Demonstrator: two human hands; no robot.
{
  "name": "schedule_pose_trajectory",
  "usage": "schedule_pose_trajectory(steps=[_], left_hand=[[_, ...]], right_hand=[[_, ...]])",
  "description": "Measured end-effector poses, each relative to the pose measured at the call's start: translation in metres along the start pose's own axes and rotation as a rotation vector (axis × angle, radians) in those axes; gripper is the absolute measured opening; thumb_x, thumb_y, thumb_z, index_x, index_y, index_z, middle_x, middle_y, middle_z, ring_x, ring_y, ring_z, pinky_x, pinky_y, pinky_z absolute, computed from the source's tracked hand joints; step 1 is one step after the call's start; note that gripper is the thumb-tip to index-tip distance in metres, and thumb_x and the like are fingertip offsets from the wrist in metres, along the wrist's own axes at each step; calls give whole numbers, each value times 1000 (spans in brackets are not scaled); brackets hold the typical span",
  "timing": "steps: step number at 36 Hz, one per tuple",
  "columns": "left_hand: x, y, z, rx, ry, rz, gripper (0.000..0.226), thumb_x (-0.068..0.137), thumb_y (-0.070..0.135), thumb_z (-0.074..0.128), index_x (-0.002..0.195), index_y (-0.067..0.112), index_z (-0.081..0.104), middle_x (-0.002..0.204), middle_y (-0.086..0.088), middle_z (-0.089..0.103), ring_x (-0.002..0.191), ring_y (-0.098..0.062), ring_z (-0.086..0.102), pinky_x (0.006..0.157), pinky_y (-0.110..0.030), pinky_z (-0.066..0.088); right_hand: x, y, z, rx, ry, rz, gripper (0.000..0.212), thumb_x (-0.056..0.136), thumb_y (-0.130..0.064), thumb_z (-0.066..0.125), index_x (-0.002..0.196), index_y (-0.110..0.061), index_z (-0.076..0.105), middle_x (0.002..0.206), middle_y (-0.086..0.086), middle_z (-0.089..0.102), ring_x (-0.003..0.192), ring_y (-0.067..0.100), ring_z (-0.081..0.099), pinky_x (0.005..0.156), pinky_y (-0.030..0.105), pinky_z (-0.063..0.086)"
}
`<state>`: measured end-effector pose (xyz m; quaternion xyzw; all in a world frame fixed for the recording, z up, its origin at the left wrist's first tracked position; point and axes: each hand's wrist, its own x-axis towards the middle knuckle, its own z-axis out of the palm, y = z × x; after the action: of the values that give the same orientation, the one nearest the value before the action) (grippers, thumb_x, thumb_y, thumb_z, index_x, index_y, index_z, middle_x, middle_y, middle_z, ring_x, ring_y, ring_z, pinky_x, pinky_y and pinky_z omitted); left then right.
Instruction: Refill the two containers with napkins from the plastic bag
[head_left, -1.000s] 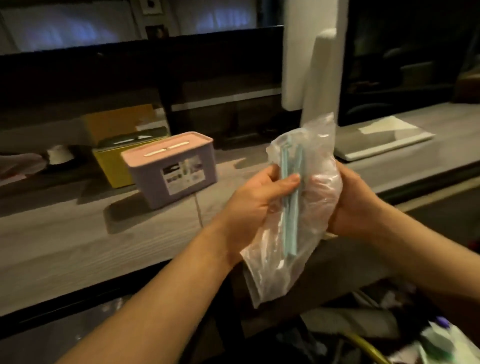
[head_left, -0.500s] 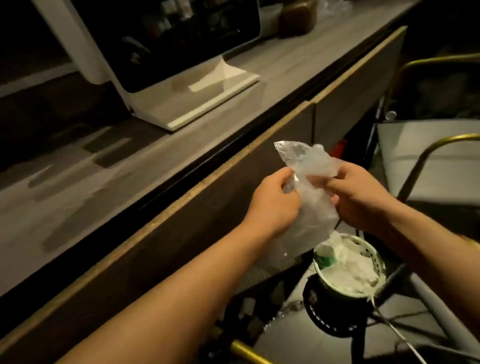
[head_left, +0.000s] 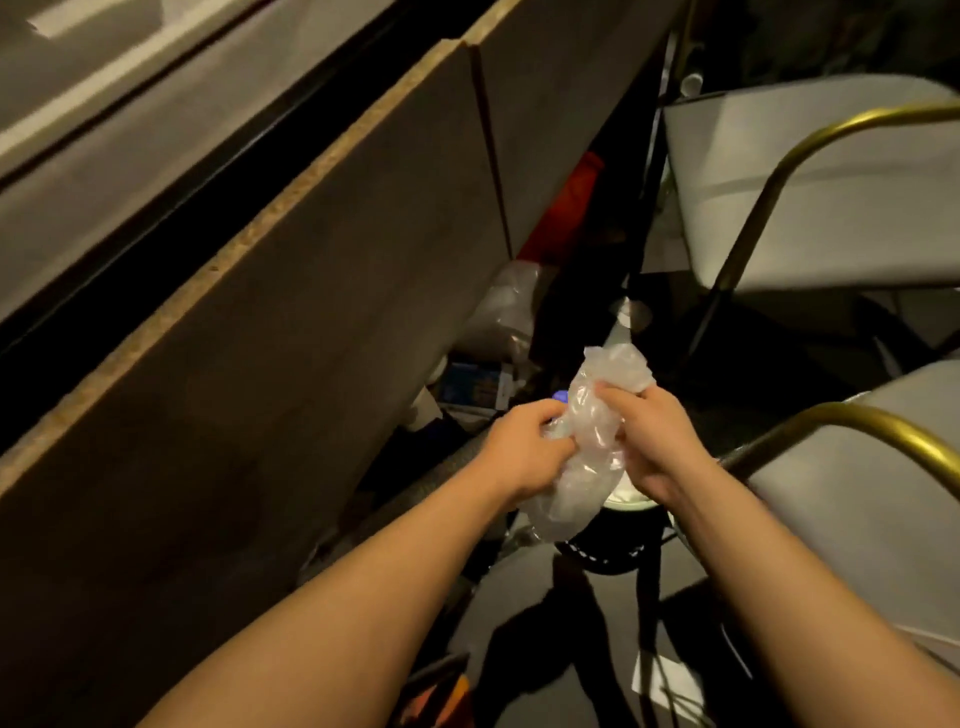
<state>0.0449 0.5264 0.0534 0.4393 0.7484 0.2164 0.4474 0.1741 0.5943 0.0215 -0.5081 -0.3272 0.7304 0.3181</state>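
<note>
The plastic bag (head_left: 587, 447), thin, clear and heavily crumpled, is held low in the air between both hands, out in front of the counter's dark front panel (head_left: 291, 374) and just above a round bin (head_left: 618, 525). The film is bunched into soft glossy folds, with a loose puff of it standing up above the knuckles. The left hand (head_left: 519, 452) is curled into the bag's left side, fingers clamped on the film; the right hand (head_left: 652, 441) is wrapped round the right side, its fingers pinched into the wrinkled top. Nothing solid can be made out through the plastic, though the light is too dim to be sure it is empty.

Compared with a second ago, the bag has been squeezed from a long hanging sheet showing pale blue strips into a tight wad, and the view has swung down from the countertop with its two lidded boxes to the floor behind it. Half a second ago the bin's contents were plainly seen; now they are mostly covered by the bag and the right hand.

Of the bin, only a pale rim and a dark perforated wall are shown, with something whitish inside. To the right, two grey padded chair seats (head_left: 810, 176) with curved brass-coloured tube frames (head_left: 883, 431) are seen. A raw chipboard edge (head_left: 260, 223) runs along the panel's top.
</note>
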Motion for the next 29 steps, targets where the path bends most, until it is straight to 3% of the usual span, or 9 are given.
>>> schedule_pose_trajectory(steps=[4, 9, 12, 15, 19, 21, 24, 27, 29], left_hand=[[29, -14, 25, 88, -57, -90, 29, 93, 17, 59, 118, 26, 71, 113, -4, 72, 106, -23, 65, 82, -29, 50], [65, -26, 50, 103, -167, -212, 52, 95, 25, 58, 146, 27, 50, 140, -2, 59, 126, -27, 56, 104, -31, 45], [76, -42, 53, 3, -159, -295, 49, 94, 26, 59, 143, 25, 51, 135, 0, 60, 123, -25, 58, 104, -33, 45], [80, -61, 54, -95, -186, -364, 46, 95, 26, 61, 140, 27, 50, 120, 8, 63, 107, -11, 61, 96, -30, 48], [82, -80, 51, -216, -215, -395, 25, 99, 22, 60, 119, 31, 48, 88, 25, 55, 76, 9, 54, 64, -9, 39], [80, -81, 47, -259, -222, -403, 33, 99, 25, 59, 128, 33, 45, 98, 22, 61, 88, 6, 59, 73, -11, 43], [76, -81, 45, -271, -228, -386, 56, 98, 33, 59, 150, 24, 40, 119, 8, 68, 110, -10, 63, 102, -32, 47], [68, -71, 41, -277, -211, -380, 60, 96, 36, 60, 152, 25, 41, 128, -1, 67, 121, -15, 60, 109, -39, 43], [62, -63, 37, -282, -206, -342, 60, 97, 37, 59, 153, 24, 40, 124, 10, 67, 120, -12, 61, 109, -35, 43]], right_hand=[[10, 25, -14, -50, -6, 27, 17, 90, 0, 66, 106, -7, 70, 97, 14, 76, 88, 27, 75, 73, 39, 60], [77, 61, -42, -146, 322, 175, 13, 85, 5, 68, 95, -3, 71, 82, 14, 72, 75, 28, 69, 71, 43, 59], [135, 95, -59, -207, 408, 344, 23, 83, 6, 64, 106, 5, 66, 83, 21, 70, 72, 31, 65, 70, 48, 57], [165, 125, -55, -303, 444, 404, 39, 86, 8, 52, 125, 4, 56, 111, 22, 66, 98, 38, 65, 89, 51, 55], [164, 139, -35, -453, 430, 354, 47, 92, 1, 46, 140, 0, 45, 131, 21, 56, 119, 40, 55, 102, 46, 49], [163, 144, -32, -472, 404, 349, 48, 93, 1, 44, 141, 0, 45, 133, 20, 56, 121, 39, 54, 103, 45, 47], [163, 146, -34, -518, 389, 313, 48, 93, 3, 44, 140, 1, 46, 135, 18, 55, 123, 38, 53, 108, 44, 44], [154, 137, -32, -622, 444, 241, 49, 92, 1, 49, 140, 3, 46, 143, 21, 49, 127, 38, 51, 110, 39, 41], [145, 129, -31, -660, 493, 180, 47, 95, 0, 48, 142, 4, 44, 149, 19, 41, 132, 38, 47, 111, 38, 38]])
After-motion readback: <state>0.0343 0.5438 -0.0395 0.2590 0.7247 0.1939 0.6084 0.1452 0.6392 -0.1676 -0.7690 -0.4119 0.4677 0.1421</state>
